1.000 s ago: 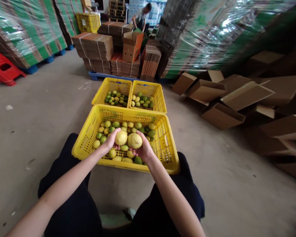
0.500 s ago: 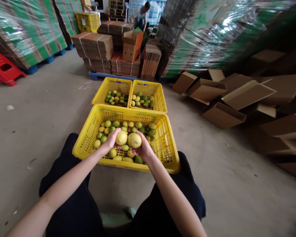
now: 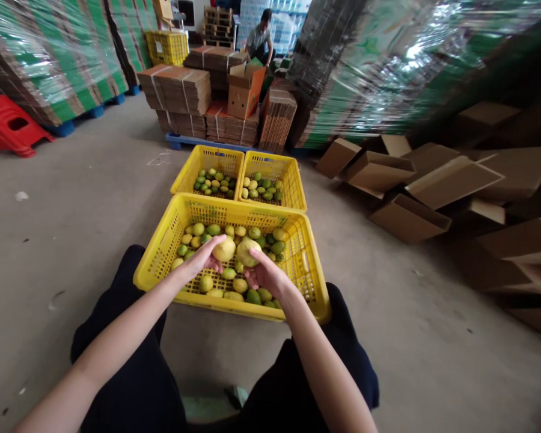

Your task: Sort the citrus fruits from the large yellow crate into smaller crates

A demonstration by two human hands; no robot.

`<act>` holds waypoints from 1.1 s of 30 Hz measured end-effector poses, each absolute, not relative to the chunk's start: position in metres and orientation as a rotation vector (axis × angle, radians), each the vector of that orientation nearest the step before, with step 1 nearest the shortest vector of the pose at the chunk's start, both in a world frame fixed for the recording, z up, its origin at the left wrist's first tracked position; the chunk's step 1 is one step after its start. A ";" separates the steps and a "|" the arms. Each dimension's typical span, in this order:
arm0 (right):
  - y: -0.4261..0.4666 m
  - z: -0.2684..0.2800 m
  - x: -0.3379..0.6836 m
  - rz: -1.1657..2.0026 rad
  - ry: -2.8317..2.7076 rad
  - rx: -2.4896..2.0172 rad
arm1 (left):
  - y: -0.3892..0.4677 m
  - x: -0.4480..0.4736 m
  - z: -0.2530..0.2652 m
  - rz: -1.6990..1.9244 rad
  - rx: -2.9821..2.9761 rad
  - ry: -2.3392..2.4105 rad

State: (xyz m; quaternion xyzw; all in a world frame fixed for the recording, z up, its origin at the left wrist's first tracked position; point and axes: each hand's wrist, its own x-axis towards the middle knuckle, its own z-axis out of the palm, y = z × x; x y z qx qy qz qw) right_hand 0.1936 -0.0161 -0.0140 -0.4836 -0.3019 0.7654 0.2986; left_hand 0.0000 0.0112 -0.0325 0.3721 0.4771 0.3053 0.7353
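Note:
Over the near yellow crate (image 3: 162,237) I hold one lemon in each hand. My left hand (image 3: 206,255) is closed round a pale yellow lemon (image 3: 225,249). Close beside it, my right hand (image 3: 267,270) grips a larger yellow lemon (image 3: 247,252), thumb on top and fingers below. A small gap separates the two fruits. Beneath them, green and yellow lemons (image 3: 229,273) lie loose across the crate's slotted floor, some hidden by my hands. The crate sits between my knees.
Two more yellow crates with lemons, a left one (image 3: 184,171) and a right one (image 3: 293,177), adjoin the far side. Behind them stand bundled flat cartons (image 3: 175,90) on a blue pallet. Open cardboard boxes (image 3: 408,216) heap at right. A red stool (image 3: 15,126) is left; a person (image 3: 259,39) crouches far back.
My right hand has turned and shifted slightly right, its thumb now across the lemon. The left hand still holds its lemon. The whole view has tilted a little.

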 end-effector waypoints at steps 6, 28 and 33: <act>-0.020 -0.017 0.194 2.019 -0.965 -1.294 | 0.009 -0.013 -0.034 0.642 0.955 0.975; -0.018 -0.020 0.190 2.147 -0.981 -1.337 | 0.004 -0.006 -0.052 0.574 0.997 1.223; -0.022 -0.018 0.192 2.072 -1.000 -1.284 | 0.006 -0.001 -0.048 0.568 0.902 1.148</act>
